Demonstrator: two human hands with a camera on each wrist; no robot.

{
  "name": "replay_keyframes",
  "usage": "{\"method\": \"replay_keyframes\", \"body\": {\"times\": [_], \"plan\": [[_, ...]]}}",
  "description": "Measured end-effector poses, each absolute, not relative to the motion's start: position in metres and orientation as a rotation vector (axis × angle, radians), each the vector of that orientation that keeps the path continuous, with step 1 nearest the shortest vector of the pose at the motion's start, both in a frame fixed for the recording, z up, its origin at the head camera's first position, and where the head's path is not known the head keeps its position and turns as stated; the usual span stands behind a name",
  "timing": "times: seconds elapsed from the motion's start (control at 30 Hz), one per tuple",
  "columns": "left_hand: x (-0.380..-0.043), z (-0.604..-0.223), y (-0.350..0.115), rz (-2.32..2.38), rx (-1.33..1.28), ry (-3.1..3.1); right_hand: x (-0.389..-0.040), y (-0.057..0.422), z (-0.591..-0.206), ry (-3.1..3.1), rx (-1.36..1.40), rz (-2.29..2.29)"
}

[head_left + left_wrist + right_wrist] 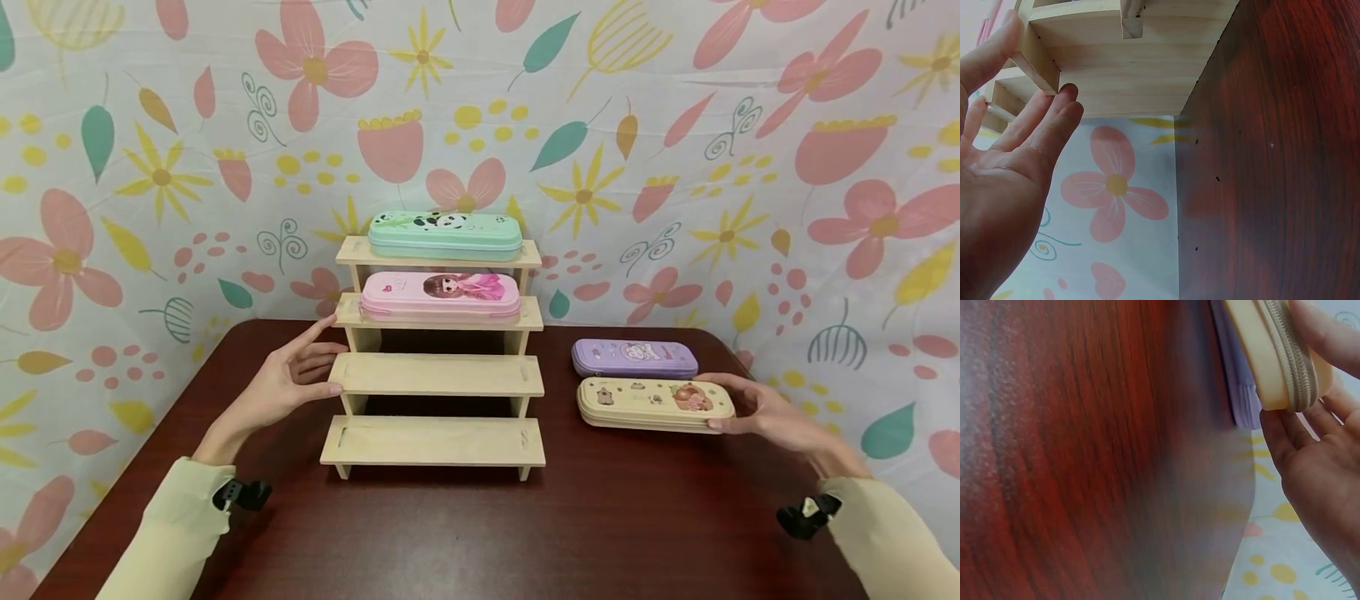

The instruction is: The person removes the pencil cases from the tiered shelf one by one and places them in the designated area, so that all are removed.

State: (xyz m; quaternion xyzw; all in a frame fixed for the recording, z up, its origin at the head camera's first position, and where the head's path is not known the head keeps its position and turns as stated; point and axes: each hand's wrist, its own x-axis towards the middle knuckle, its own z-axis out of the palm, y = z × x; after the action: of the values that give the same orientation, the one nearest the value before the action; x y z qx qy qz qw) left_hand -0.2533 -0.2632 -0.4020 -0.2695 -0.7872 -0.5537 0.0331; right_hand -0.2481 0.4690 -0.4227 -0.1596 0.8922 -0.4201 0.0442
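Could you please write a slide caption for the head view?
Right hand grips cream pencil case; left hand touches four-tier wooden stand bearing mint panda pencil case and pink pencil case.

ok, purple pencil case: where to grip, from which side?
Probably the rounded right end of the purple pencil case, pinched across its narrow width, coming from the right. It lies lengthwise left to right, and the cream case crowds its long front edge. The right hand holds the cream case's right end, so moving that first should help.
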Motion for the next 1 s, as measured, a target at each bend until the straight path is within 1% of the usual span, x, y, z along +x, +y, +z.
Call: {"method": "replay_keyframes", "body": {"times": [0.13,0.37,0.7,1.0], "plan": [[-0.253,-0.402,-0.262,-1.715,-0.829,-2.423,-0.255,0.474,-0.426,2.736,-0.446,-1.217],[-0.252,-0.401,-0.263,-1.704,-0.824,-2.423,-0.264,0.477,-0.428,2.717,-0.545,-1.193],[-0.253,-0.402,-0.264,-1.714,-0.822,-2.419,-0.276,0.486,-0.436,2.715,-0.559,-1.141],[-0.253,-0.401,-0.263,-1.725,-0.816,-2.416,-0.278,0.486,-0.440,2.789,-0.529,-1.109]]}}
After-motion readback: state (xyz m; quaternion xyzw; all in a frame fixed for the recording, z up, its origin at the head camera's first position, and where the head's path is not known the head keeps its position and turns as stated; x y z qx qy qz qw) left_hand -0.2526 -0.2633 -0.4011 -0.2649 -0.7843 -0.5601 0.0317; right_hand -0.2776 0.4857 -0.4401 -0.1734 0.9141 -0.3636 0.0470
